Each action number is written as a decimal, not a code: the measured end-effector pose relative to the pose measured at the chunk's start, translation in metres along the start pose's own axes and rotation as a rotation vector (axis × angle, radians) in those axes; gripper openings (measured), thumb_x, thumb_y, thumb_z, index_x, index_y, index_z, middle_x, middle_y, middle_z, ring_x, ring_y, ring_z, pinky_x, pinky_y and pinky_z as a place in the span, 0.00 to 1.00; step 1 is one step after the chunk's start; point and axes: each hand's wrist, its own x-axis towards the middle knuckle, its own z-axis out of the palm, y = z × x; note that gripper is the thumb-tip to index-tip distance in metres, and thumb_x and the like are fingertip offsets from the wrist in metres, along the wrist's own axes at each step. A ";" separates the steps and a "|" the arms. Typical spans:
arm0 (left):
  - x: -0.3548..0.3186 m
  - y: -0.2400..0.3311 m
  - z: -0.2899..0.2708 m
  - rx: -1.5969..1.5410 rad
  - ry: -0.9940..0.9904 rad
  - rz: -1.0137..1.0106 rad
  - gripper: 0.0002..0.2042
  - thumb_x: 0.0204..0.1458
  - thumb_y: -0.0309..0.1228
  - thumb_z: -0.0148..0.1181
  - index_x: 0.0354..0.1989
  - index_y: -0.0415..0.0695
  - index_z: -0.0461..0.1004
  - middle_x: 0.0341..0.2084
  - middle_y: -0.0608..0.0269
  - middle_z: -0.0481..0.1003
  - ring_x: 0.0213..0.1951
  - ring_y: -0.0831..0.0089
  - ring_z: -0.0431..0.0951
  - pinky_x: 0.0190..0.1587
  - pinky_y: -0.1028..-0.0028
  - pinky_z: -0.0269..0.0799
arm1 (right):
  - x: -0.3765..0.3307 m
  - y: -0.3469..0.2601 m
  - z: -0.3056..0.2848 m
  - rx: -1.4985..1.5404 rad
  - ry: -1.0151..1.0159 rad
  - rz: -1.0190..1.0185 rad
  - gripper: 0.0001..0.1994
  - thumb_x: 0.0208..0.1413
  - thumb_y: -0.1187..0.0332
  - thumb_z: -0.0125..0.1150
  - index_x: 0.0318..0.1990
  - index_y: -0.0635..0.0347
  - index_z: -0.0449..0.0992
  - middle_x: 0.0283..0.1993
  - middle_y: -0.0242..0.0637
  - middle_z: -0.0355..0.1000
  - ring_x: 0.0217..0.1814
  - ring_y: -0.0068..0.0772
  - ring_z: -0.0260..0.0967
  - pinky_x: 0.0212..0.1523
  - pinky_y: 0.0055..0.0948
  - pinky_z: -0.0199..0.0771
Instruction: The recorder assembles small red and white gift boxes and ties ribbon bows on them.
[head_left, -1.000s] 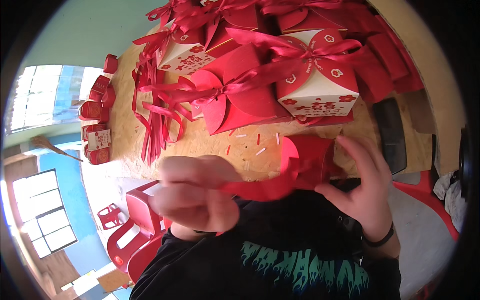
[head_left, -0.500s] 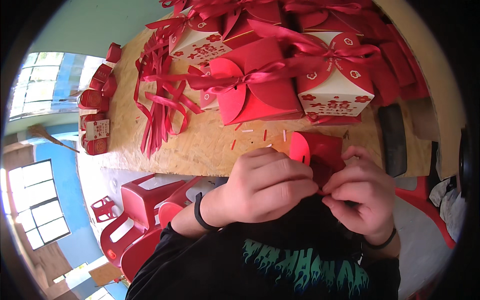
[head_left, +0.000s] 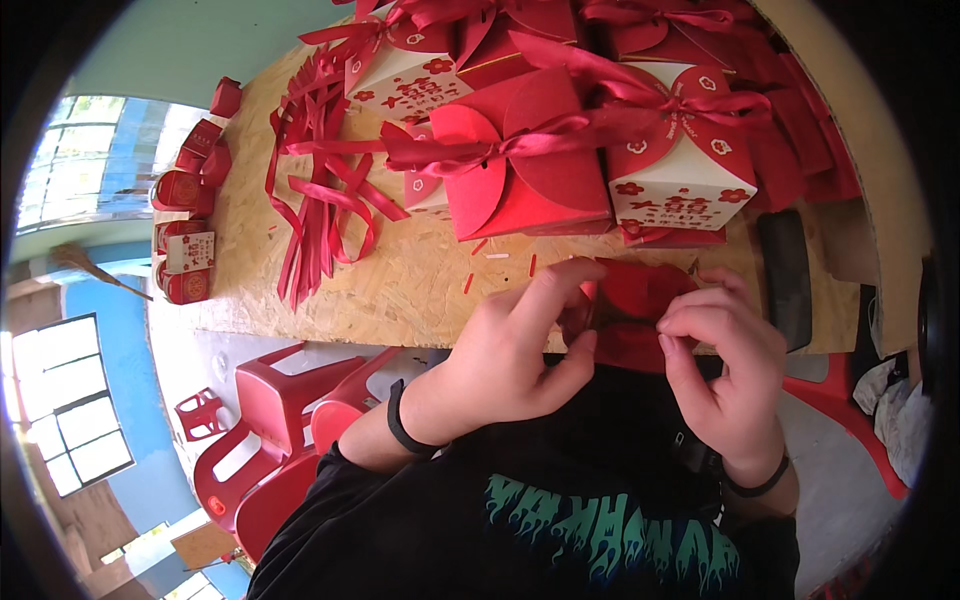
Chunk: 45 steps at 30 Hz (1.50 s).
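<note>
A small packing workshop: a rough chipboard table (head_left: pixel 400 290) carries finished red gift boxes (head_left: pixel 530 160) at the far side, loose red ribbons (head_left: pixel 320 210) to the left, and stacked red plastic stools (head_left: pixel 270 440) stand near it.

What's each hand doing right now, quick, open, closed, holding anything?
Left hand: closed, fingers pinching the small red box at the table edge.
Right hand: closed, fingers curled onto the same red box from the other side.
</note>
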 end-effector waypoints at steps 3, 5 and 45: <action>-0.003 -0.002 -0.003 -0.013 0.021 -0.038 0.25 0.49 0.16 0.58 0.59 0.31 0.65 0.31 0.55 0.77 0.33 0.68 0.81 0.40 0.72 0.78 | 0.008 -0.003 0.000 0.001 -0.014 0.025 0.08 0.49 0.81 0.65 0.36 0.59 0.76 0.31 0.36 0.76 0.32 0.38 0.75 0.50 0.39 0.71; -0.004 -0.003 -0.004 -0.042 0.019 -0.039 0.25 0.50 0.16 0.57 0.59 0.30 0.65 0.32 0.52 0.78 0.35 0.66 0.82 0.43 0.71 0.78 | 0.010 -0.004 0.004 0.011 -0.027 0.079 0.08 0.49 0.81 0.65 0.36 0.59 0.76 0.31 0.36 0.76 0.31 0.39 0.75 0.50 0.38 0.70; -0.003 -0.010 0.003 0.036 0.109 0.033 0.16 0.56 0.13 0.55 0.53 0.34 0.70 0.37 0.50 0.74 0.36 0.58 0.80 0.39 0.67 0.76 | 0.014 -0.005 0.019 0.075 -0.020 0.143 0.09 0.47 0.81 0.65 0.32 0.56 0.73 0.27 0.32 0.72 0.27 0.39 0.71 0.45 0.35 0.65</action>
